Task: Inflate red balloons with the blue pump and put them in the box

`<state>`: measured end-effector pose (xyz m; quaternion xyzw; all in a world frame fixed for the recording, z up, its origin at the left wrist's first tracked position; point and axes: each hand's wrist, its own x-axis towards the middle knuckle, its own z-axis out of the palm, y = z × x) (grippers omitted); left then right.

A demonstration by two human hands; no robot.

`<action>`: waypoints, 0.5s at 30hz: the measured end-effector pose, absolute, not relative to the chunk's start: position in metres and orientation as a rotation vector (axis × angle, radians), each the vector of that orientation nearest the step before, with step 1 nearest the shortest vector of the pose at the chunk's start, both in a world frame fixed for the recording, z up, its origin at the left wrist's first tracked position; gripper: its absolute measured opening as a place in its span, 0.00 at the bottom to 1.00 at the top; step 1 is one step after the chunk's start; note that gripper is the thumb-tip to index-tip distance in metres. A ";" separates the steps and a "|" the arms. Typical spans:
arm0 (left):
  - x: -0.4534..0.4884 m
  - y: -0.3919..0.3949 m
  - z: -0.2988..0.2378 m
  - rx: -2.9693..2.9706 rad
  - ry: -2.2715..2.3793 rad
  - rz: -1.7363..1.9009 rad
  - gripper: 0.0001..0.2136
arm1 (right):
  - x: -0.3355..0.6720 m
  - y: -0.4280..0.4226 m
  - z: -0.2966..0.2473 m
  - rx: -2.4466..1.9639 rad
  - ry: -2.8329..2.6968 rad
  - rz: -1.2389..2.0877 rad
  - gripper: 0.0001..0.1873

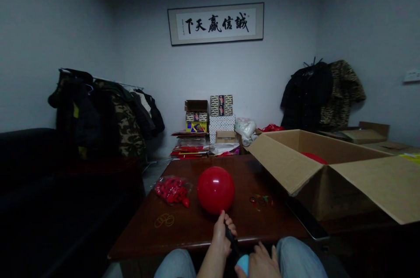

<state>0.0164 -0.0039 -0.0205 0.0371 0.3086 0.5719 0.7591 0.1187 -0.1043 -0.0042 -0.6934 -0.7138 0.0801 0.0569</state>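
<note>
A round, inflated red balloon [215, 190] sits over the middle of the table, its neck toward me. My left hand [223, 235] is closed around the black nozzle end of a balloon pump [233, 245], its fingertips pinching the balloon's neck there. Lower down, between my knees, my right hand [260, 262] is at the pump's light blue part, thumb and fingers around it; the lower end of the pump is out of frame. Left of the balloon lies a clear bag of uninflated red balloons [171, 189], with yellowish rubber bands [164, 220] nearer to me.
An open cardboard box [328, 190] stands at the right with something red inside, its flaps jutting out. By it a dark phone [307, 220] lies at the brown table's [141, 234] edge. Small coloured bands [261, 200] lie right of the balloon. Stacked boxes [222, 124] stand behind.
</note>
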 end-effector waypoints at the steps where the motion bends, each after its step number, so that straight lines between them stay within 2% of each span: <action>1: 0.017 -0.003 -0.021 0.090 0.675 1.231 0.15 | 0.115 -0.101 0.001 -2.106 -2.151 0.227 0.28; 6: 0.016 0.000 -0.025 0.126 0.729 1.199 0.15 | 0.103 -0.089 0.005 -2.113 -2.132 0.245 0.31; 15: 0.019 0.004 -0.023 0.110 0.806 1.312 0.14 | 0.112 -0.106 -0.008 -2.106 -2.153 0.265 0.28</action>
